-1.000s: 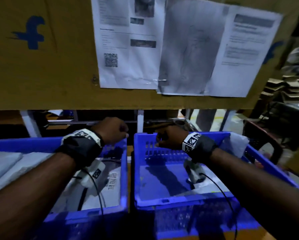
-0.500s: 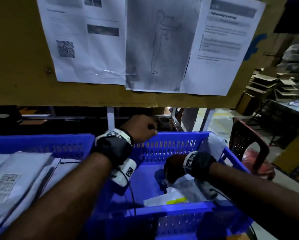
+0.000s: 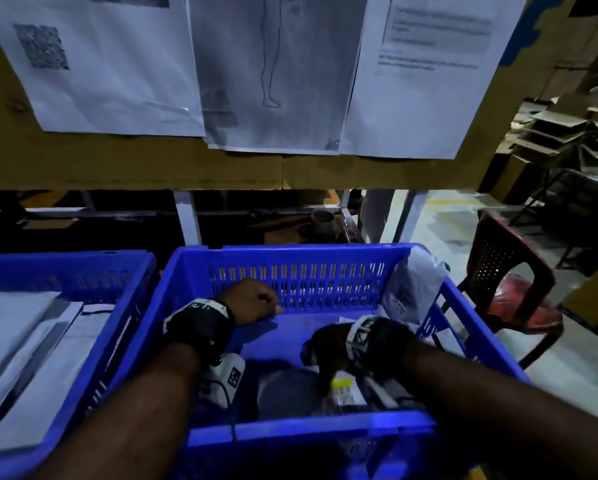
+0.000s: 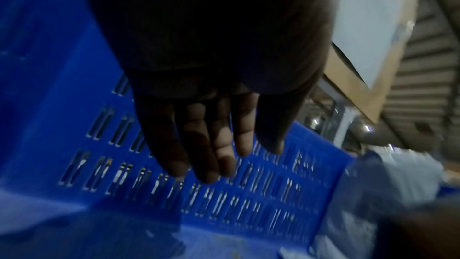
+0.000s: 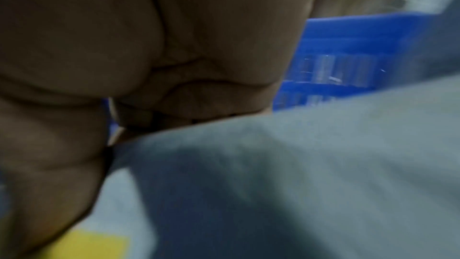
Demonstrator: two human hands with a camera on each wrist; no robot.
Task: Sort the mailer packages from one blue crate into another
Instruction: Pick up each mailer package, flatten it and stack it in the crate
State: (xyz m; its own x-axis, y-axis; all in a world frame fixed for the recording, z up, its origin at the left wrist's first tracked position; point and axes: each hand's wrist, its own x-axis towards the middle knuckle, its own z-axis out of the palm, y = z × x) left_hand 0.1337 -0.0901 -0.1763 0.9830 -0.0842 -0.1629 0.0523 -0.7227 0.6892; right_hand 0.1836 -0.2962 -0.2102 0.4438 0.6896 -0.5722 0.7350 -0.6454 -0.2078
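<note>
Two blue crates sit side by side. The left crate (image 3: pixel 65 271) holds a stack of flat grey-white mailers (image 3: pixel 31 358). The right crate (image 3: pixel 308 258) holds a few: one propped in its far right corner (image 3: pixel 413 285), others under the right hand (image 3: pixel 325 348), whose grip I cannot tell. The left hand (image 4: pixel 209 135) hovers with fingers straight, holding nothing.

Above, cardboard (image 3: pixel 124 168) bearing three printed sheets (image 3: pixel 110 74); at right, a dark red chair (image 3: pixel 512 271) and, blurred, perhaps stacked flat cartons (image 3: pixel 564 129).
</note>
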